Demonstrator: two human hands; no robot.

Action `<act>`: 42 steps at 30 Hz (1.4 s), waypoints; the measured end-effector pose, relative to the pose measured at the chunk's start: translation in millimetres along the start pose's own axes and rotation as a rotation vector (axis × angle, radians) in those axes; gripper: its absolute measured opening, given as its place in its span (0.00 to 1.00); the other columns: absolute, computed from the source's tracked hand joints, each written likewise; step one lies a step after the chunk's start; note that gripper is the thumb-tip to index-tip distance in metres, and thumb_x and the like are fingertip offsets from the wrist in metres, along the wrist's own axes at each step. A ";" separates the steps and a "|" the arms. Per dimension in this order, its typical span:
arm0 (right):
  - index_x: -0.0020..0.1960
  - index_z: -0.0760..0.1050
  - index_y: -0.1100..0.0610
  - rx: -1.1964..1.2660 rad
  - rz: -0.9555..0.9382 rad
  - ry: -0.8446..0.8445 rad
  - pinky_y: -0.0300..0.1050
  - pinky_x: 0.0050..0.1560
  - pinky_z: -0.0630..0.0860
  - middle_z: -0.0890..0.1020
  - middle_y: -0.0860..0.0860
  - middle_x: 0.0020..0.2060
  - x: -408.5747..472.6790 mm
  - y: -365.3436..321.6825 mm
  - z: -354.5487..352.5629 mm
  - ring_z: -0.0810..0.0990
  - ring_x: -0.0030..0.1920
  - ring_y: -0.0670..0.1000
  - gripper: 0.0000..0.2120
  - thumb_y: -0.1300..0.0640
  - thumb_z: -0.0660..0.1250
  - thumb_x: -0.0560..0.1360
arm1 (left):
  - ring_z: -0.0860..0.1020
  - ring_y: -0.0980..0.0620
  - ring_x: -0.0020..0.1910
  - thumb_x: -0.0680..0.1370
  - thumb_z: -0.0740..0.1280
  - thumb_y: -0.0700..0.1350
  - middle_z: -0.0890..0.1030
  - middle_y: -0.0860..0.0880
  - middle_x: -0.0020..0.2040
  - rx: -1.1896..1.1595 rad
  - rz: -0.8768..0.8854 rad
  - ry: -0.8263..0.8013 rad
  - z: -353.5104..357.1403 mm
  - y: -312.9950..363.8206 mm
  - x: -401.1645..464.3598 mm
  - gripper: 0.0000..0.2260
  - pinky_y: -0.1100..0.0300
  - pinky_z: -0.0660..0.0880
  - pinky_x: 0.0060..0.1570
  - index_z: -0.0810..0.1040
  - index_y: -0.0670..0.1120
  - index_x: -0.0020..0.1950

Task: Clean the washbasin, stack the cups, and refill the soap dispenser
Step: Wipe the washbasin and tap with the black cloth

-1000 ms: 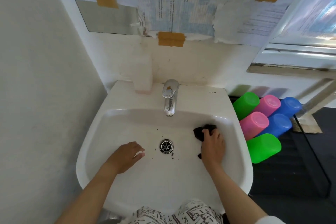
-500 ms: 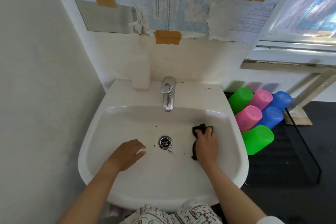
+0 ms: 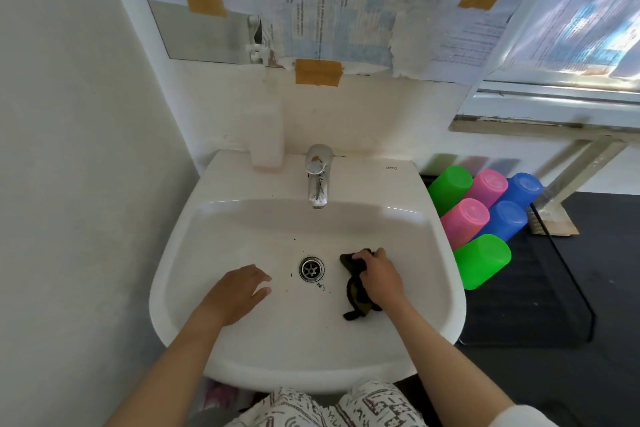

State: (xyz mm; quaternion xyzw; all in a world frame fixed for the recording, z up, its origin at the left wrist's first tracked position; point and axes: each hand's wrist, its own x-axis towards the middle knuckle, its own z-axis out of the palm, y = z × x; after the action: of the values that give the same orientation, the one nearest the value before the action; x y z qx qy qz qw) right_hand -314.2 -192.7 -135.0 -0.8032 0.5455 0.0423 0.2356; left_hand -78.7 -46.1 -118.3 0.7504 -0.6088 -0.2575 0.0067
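Both forearms reach forward and down into the washbasin (image 3: pixel 446 291), bare from wrist to elbow. The left hand (image 3: pixel 235 293) lies flat on the bowl's floor just left of the drain (image 3: pixel 312 268), palm down, fingers straight and together and pointing toward the drain — the thumb spread a little apart on the near side. The right hand (image 3: pixel 379 279) sits just right of the drain, knuckles up, fingers curled over a dark cloth (image 3: pixel 356 298) and pressing it to the basin floor — the wrist bent slightly, the forearm running back toward the near right rim.
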 end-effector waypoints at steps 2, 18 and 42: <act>0.70 0.61 0.51 -0.223 -0.037 -0.051 0.45 0.41 0.69 0.68 0.56 0.61 -0.2 6.8 -10.0 0.73 0.53 0.58 0.23 0.65 0.56 0.77 | 0.63 0.53 0.72 0.81 0.53 0.52 0.68 0.51 0.70 0.044 -0.016 0.021 -2.8 -1.2 1.8 0.18 0.60 0.60 0.68 0.67 0.49 0.69; 0.67 0.57 0.65 -0.274 0.097 -0.094 0.41 0.56 0.70 0.70 0.60 0.62 -3.3 -50.3 63.0 0.68 0.62 0.55 0.27 0.48 0.59 0.78 | 0.56 0.53 0.75 0.81 0.52 0.52 0.65 0.51 0.72 0.038 -0.060 0.001 4.8 5.1 -0.6 0.19 0.59 0.56 0.70 0.65 0.48 0.71; 0.65 0.71 0.50 0.655 -0.435 -0.231 0.29 0.56 0.65 0.70 0.46 0.48 -18.8 -105.0 53.9 0.70 0.50 0.40 0.21 0.65 0.63 0.75 | 0.75 0.43 0.60 0.76 0.60 0.36 0.78 0.42 0.58 -0.089 -0.095 0.353 -6.9 -11.5 -6.8 0.15 0.54 0.70 0.57 0.75 0.41 0.62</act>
State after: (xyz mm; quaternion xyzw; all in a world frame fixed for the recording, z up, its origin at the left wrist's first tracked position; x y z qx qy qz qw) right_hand -217.5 -122.9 -141.7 -0.7724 0.3174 -0.0946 0.5420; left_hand -66.3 -39.0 -113.5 0.8107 -0.5501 -0.1484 0.1346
